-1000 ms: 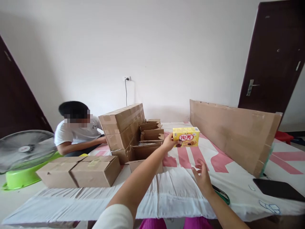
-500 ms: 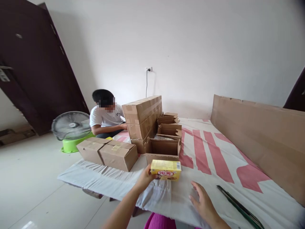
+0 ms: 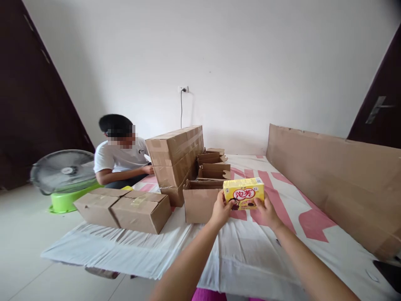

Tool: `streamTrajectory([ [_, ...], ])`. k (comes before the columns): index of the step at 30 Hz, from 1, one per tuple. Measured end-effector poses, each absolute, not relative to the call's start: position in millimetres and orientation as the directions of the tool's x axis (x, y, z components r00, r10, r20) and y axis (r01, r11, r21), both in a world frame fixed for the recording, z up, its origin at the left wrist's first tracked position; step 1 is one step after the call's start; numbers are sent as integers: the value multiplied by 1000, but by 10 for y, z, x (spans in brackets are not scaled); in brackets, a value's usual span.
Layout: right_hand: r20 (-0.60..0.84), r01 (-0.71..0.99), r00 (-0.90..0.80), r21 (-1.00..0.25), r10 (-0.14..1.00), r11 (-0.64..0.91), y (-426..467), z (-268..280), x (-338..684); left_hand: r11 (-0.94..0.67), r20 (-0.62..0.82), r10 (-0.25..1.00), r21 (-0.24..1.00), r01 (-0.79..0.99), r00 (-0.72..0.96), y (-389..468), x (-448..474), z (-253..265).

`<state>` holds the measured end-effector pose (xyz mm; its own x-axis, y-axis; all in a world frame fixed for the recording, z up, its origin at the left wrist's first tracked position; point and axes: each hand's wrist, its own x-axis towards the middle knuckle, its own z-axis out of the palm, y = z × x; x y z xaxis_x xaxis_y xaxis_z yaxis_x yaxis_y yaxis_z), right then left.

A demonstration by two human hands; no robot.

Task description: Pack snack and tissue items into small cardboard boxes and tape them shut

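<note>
A yellow snack box (image 3: 243, 193) with a red and white label is held up above the cloth-covered table. My left hand (image 3: 223, 209) grips its left end, and my right hand (image 3: 267, 210) is closed on its right end. Just left of the snack box stands an open cardboard carton (image 3: 202, 205), its near wall facing me. Two more open cartons, one with a notched edge (image 3: 214, 172), line up behind it. Whatever lies inside the cartons is hidden from this angle.
Taped cartons (image 3: 175, 165) are stacked left of the open ones. Two closed cartons (image 3: 138, 209) lie at the front left. A co-worker (image 3: 120, 154) sits beyond, near a fan (image 3: 65, 170) on a green stool (image 3: 70, 198). A long cardboard panel (image 3: 332, 179) borders the right side.
The snack box has moved up and right, away from the table's front edge. My right hand, open and apart before, now grips its right end. The view has turned rightward.
</note>
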<state>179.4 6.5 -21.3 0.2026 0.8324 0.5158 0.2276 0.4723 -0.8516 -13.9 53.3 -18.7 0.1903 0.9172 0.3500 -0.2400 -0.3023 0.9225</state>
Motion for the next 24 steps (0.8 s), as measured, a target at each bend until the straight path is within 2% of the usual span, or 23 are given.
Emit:
streamTrajectory([
  [5, 529, 306, 262, -839, 807, 450, 2, -143, 2117, -310, 359, 909, 922, -231, 213, 528, 253, -90],
  [9, 526, 335, 242, -834, 815, 439, -313, -587, 2019, -347, 386, 895, 918, -193, 224, 162, 4, -355],
  [13, 484, 452, 80, -797, 871, 401, -525, -1156, 1752, -337, 334, 907, 941, -34, 257, -116, -564, -835],
  [16, 464, 475, -65, -764, 884, 436, -406, -1348, 1440, -302, 294, 932, 953, 3, 212, -51, -1042, -1078],
  [18, 471, 509, -73, -741, 879, 439, -223, -1396, 1220, -296, 286, 946, 954, 42, 154, 99, -1335, -1128],
  [20, 479, 577, -1, -717, 878, 392, -28, -1457, 1042, -279, 278, 960, 951, 132, 27, 261, -1576, -1122],
  [22, 479, 644, 61, -689, 876, 332, 117, -1565, 930, -239, 296, 940, 927, 290, -172, 369, -1736, -1118],
  [24, 489, 699, 43, -638, 871, 323, 191, -1699, 885, -179, 374, 863, 855, 486, -341, 393, -1787, -1155],
])
